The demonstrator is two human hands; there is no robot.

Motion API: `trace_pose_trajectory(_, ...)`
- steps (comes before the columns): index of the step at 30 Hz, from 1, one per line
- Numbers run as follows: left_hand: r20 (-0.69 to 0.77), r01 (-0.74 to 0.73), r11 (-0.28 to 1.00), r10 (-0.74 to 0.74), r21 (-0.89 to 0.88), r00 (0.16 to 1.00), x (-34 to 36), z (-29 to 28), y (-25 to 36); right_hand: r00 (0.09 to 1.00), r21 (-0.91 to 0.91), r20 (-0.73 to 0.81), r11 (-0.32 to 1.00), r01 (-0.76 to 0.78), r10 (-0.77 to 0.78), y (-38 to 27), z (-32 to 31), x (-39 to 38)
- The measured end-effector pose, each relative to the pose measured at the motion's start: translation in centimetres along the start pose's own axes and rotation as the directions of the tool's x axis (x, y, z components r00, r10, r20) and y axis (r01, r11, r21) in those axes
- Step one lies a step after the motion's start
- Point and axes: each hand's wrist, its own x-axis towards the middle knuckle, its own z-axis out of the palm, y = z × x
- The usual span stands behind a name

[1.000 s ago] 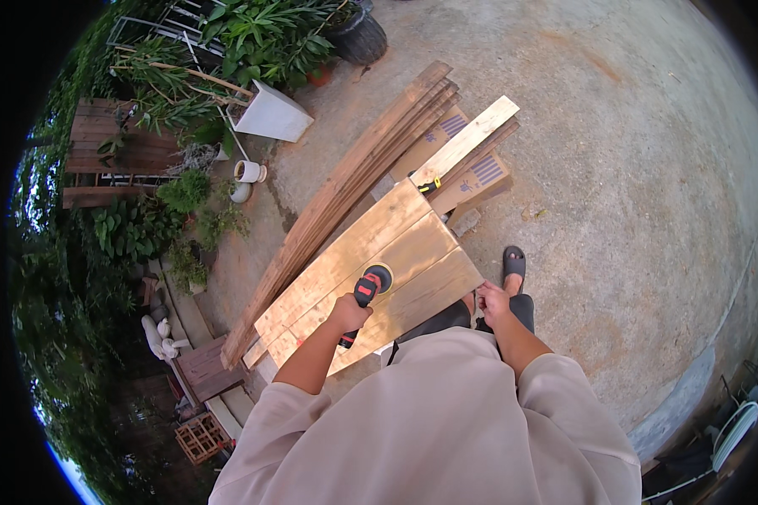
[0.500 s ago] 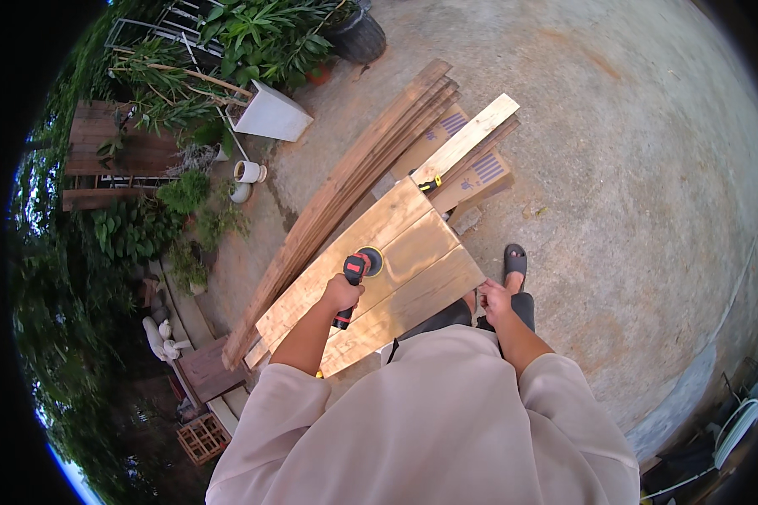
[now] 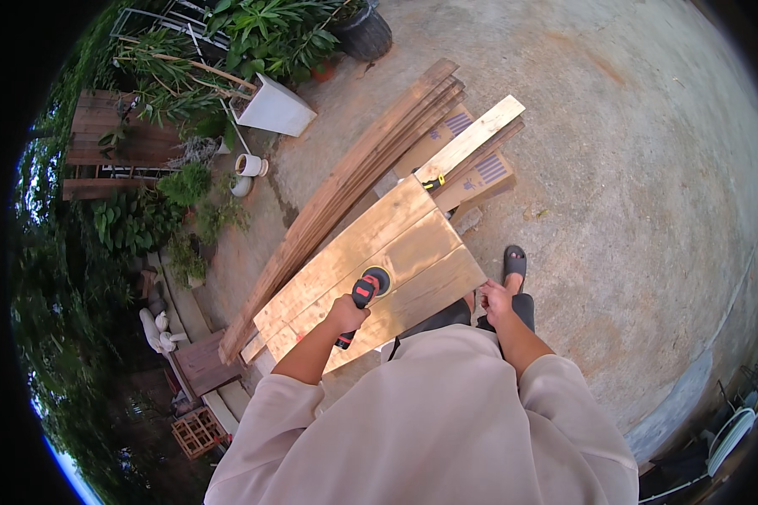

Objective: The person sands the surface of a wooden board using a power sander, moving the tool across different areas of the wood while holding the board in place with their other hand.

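My left hand (image 3: 345,315) is closed round the grip of a red and black cordless sander (image 3: 365,290). The sander's round pad lies against the top of a wooden panel (image 3: 413,247), near its middle. Several light boards side by side make up this panel, and its surface has paler and darker patches. At the panel's near right corner is my right hand (image 3: 498,301), with bent fingers pinching the edge. A yellow and black clamp (image 3: 432,183) sits at the far end, beside a pale wooden beam (image 3: 476,135) that sticks out beyond the panel.
Long brown planks (image 3: 345,181) lie stacked along the panel's left side. Cardboard boxes (image 3: 487,178) are under the far end. Potted plants, a white planter (image 3: 278,108) and a small white pot (image 3: 250,166) stand at the left. My sandalled foot (image 3: 515,263) rests on the concrete.
The sander and my left hand have slid a little toward me and to the right, onto the panel's middle board. My right hand stays at the corner.
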Motion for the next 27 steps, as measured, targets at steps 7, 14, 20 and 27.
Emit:
trace_pose_trajectory(7,-0.007,0.058,0.975,-0.061,-0.214,0.998,1.0,-2.4,3.1,0.998,0.023,0.059,0.999,0.025,-0.026,0.0,-0.4,-0.3)
trace_pose_trajectory(14,0.043,0.057,0.99,-0.052,-0.127,0.998,0.1,-1.4,2.3,0.998,0.032,0.055,0.999,0.025,-0.026,0.2,-0.5,0.0)
trace_pose_trajectory(20,0.083,0.073,0.992,-0.065,-0.105,0.994,-1.1,-0.6,1.3,0.99,0.019,0.125,0.998,0.068,-0.069,0.6,-0.8,0.4)
trace_pose_trajectory(27,0.099,0.031,0.996,-0.022,-0.086,0.995,-0.8,0.7,2.3,0.992,0.02,0.107,0.998,0.062,-0.064,-0.2,-0.3,-1.2)
